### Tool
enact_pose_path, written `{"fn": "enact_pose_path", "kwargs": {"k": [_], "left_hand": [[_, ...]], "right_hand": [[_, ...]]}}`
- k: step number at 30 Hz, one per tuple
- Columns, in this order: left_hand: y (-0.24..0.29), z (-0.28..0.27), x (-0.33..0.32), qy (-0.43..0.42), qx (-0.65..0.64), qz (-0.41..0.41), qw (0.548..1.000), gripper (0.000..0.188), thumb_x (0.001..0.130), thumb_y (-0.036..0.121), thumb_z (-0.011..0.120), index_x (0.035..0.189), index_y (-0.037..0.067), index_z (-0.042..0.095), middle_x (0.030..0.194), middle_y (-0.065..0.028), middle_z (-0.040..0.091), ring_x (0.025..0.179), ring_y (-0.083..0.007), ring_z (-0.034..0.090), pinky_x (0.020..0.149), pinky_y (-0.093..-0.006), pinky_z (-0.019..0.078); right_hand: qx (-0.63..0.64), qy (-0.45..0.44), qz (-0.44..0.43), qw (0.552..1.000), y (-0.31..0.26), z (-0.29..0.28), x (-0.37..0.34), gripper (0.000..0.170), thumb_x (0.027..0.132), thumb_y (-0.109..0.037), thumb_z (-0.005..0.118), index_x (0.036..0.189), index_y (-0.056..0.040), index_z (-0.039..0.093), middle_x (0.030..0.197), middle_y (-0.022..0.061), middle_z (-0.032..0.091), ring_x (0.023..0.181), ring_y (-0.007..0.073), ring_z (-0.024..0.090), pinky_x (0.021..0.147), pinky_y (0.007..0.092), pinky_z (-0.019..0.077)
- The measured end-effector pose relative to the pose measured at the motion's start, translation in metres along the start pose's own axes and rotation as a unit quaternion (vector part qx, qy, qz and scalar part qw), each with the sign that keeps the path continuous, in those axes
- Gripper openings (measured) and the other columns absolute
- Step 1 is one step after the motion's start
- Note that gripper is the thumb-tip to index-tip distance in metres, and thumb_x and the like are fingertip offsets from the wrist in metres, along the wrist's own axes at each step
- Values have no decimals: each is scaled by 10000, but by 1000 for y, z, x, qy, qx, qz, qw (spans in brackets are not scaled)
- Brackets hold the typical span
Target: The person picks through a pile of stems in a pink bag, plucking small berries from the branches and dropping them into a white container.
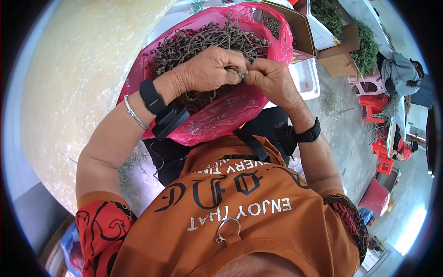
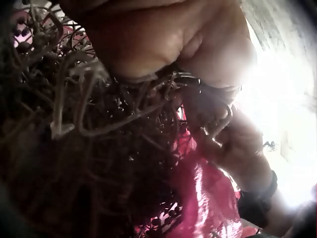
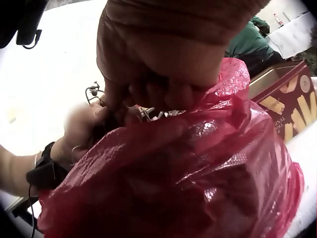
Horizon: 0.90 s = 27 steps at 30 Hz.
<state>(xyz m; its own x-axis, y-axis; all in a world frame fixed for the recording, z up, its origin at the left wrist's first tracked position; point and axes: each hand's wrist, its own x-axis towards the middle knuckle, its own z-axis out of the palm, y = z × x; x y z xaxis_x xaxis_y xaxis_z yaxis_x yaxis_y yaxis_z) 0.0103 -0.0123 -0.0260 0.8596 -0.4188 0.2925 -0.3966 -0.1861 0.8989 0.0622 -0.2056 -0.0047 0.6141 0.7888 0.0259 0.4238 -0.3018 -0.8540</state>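
Note:
A pink plastic bag (image 1: 212, 127) full of thin, dry, brownish stems with small round heads (image 1: 184, 48) lies open over the person's lap. Above this heap, the left hand (image 1: 214, 69) curls its fingers and thumb around a few stems. Its fingertips meet those of the right hand (image 1: 274, 81), whose thumb and forefinger pinch the same small bunch. In the left wrist view, bent stems (image 2: 119, 119) stick out below the left hand's fingers. The right wrist view shows the right hand (image 3: 158, 59) over the bag's edge, its curled fingertips partly hidden.
A pale round table (image 1: 87, 69) stands at the left. Beyond the bag is a cardboard box (image 1: 297, 30) with small round pieces inside, near a white tray (image 1: 307, 81). Boxes of green plants (image 1: 367, 46), red stools (image 1: 374, 106) and other people are farther right.

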Motion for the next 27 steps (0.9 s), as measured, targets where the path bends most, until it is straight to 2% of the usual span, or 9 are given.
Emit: {"fn": "enact_pose_path", "kwargs": {"k": [1,4,9,12,13,16,20,24,27], "left_hand": [[2,0,1,0,0,1,1000,73,778,37,582,821,-13,552,750,-45,564,686,-115,518,644,-257,435],[8,0,0,-28,-61,-136,989,135,848,118,582,838,-15,560,716,-17,562,689,-99,526,673,-244,443],[6,2,0,9,-74,-152,986,238,877,214,570,823,-18,563,695,-24,567,678,-91,531,662,-240,445],[5,3,2,6,-73,-183,980,260,868,241,579,822,-14,566,680,-32,570,664,-92,537,635,-237,446],[5,2,2,5,-72,-183,981,260,868,241,579,822,-14,566,680,-32,570,664,-92,537,635,-237,446],[7,0,2,-42,53,-124,990,184,835,199,604,837,14,597,636,-55,592,587,-103,522,576,-259,444],[7,3,1,-15,-46,-124,991,185,828,195,608,819,10,599,613,-56,580,554,-112,502,556,-267,434],[11,-2,2,-16,-36,-137,990,258,827,237,634,786,-9,567,607,-19,522,597,-70,455,567,-245,408],[8,-5,3,-17,-5,-158,987,258,825,233,636,776,-12,568,600,-21,508,594,-67,444,559,-246,399]], "right_hand": [[-1,0,0,1000,-2,-2,0,179,850,-167,605,808,3,565,641,0,497,634,60,427,567,237,406],[-35,4,5,999,-9,-5,2,145,861,-143,584,822,-3,586,666,13,550,627,76,475,571,258,423],[19,8,-35,999,0,6,5,139,860,-136,577,824,-3,599,717,39,613,626,109,536,576,276,443],[-36,-7,-32,999,0,8,4,165,857,-159,579,827,2,604,760,60,643,635,135,571,583,278,456],[-36,-6,-33,999,0,8,3,165,857,-159,579,827,2,604,760,60,643,635,135,571,583,278,456],[-97,-56,-80,990,1,3,-2,180,840,-178,603,849,2,609,734,74,633,616,139,565,576,273,458],[-52,-58,-44,996,-2,2,-7,164,825,-172,623,872,-14,619,703,91,617,593,161,561,569,273,456],[-64,-34,10,997,-12,10,-2,143,820,-158,624,873,-26,625,689,101,611,584,191,575,557,284,456],[-109,-26,-25,993,-6,13,1,132,817,-148,618,870,-28,625,702,103,619,598,204,591,558,290,458]]}}
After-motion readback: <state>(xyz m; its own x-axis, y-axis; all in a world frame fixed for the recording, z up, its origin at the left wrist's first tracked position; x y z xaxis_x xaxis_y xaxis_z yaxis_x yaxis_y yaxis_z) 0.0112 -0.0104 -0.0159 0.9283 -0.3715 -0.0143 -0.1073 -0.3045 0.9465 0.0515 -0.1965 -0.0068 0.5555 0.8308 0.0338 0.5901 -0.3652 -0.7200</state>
